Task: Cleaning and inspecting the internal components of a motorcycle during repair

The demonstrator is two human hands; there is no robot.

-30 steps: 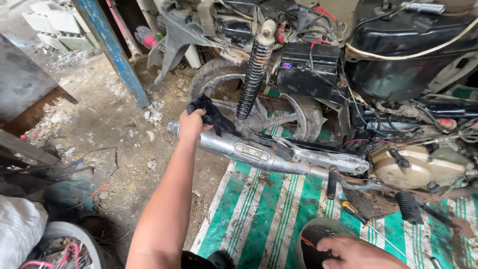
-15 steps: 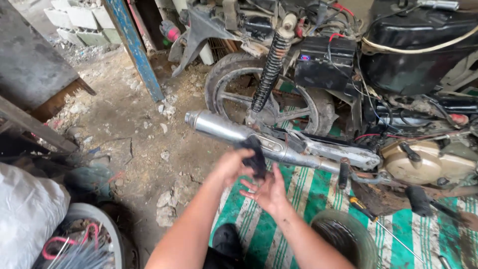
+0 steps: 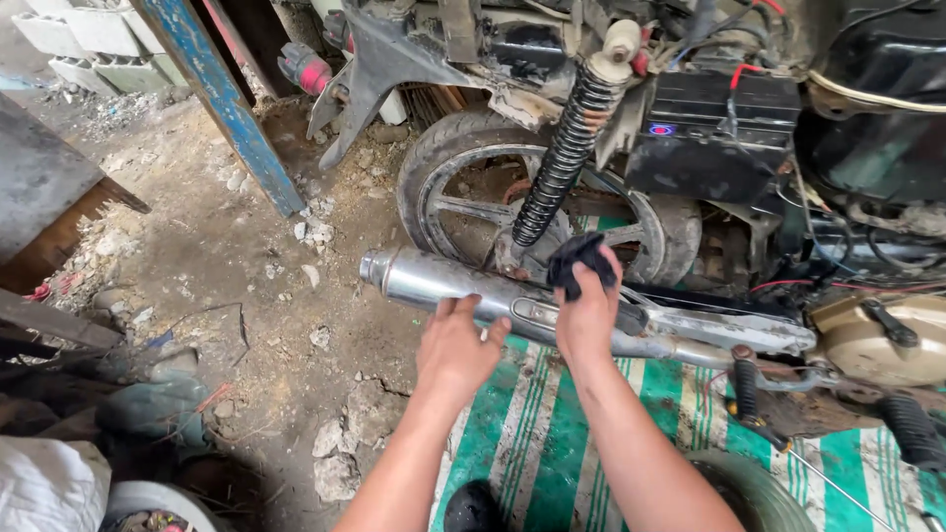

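A chrome exhaust pipe [image 3: 434,281] runs along the side of a stripped motorcycle, in front of its rear wheel [image 3: 453,202]. My left hand [image 3: 458,345] rests flat against the underside of the pipe, fingers spread, holding nothing. My right hand [image 3: 588,310] grips a dark rag [image 3: 579,261] and presses it on the pipe just right of the left hand, below the black shock spring [image 3: 562,163].
A green-and-white striped mat [image 3: 562,433] lies under the bike. A blue metal post [image 3: 222,99] stands at upper left on cracked dirt ground with rubble. A screwdriver [image 3: 759,414] and a round tub [image 3: 759,488] sit at lower right. The engine case [image 3: 877,340] is to the right.
The rag has passed from my left hand to my right, which now presses it on the pipe. My left hand has come down onto the pipe. The view has shifted closer.
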